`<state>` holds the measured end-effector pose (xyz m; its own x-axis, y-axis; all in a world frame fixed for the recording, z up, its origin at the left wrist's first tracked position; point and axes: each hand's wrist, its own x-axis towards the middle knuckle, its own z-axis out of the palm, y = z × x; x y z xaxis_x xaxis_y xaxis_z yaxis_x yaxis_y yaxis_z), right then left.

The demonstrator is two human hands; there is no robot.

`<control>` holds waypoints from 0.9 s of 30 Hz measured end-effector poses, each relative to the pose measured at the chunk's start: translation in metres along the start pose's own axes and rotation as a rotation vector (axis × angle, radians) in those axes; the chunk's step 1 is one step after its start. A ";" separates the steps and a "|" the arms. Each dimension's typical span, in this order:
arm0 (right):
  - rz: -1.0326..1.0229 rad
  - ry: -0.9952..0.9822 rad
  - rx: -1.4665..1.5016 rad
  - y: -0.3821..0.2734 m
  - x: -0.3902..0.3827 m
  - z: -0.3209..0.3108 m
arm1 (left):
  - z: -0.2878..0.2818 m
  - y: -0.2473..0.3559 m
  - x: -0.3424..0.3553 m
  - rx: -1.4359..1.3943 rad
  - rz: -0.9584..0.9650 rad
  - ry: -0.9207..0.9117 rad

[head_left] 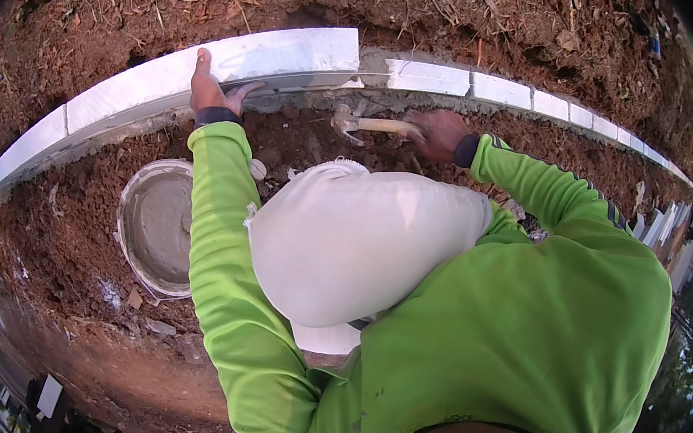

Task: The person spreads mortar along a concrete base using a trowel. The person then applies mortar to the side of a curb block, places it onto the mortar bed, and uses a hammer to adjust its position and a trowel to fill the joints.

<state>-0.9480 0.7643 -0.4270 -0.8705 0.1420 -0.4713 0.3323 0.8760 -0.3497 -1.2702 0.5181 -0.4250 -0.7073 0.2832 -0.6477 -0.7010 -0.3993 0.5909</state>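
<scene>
My left hand (215, 90) lies against a long white kerbstone (293, 51), one part of it stretched over the pale top and another spread along the grey near side. Its fingers are apart rather than wrapped round the stone. To the right, my right hand (441, 135) is closed round the wooden handle of a hammer (383, 125). The hammer's metal head points left, above the soil and apart from the kerbstone. A line of shorter white kerb blocks (429, 77) continues to the right past a small gap. Grey mortar shows along the row's base.
A round tub (128, 233) of wet grey mortar stands left of my left forearm. Loose red-brown soil (68, 248) surrounds it, and dry litter covers the ground beyond the row. More white slabs (662, 225) stand at the far right. A pale-clothed knee (358, 241) fills the middle.
</scene>
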 end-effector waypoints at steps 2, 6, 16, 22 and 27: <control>0.141 -0.026 0.300 0.031 -0.012 0.021 | 0.005 0.000 -0.009 0.022 0.010 -0.015; 0.664 -0.165 1.293 0.046 -0.032 0.033 | 0.002 0.001 -0.009 0.042 -0.004 0.035; 0.706 -0.324 2.295 -0.075 0.020 -0.015 | -0.010 -0.004 -0.001 0.078 0.032 0.016; 0.739 -0.236 2.334 -0.098 0.023 -0.027 | -0.013 -0.003 0.003 0.062 0.034 -0.027; 0.700 -0.188 2.184 -0.087 0.022 -0.028 | 0.001 0.001 -0.007 0.036 0.022 0.071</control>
<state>-1.0061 0.7042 -0.3848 -0.4969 -0.0460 -0.8666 0.3336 -0.9320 -0.1418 -1.2659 0.5163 -0.4199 -0.7154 0.2118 -0.6659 -0.6890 -0.3728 0.6216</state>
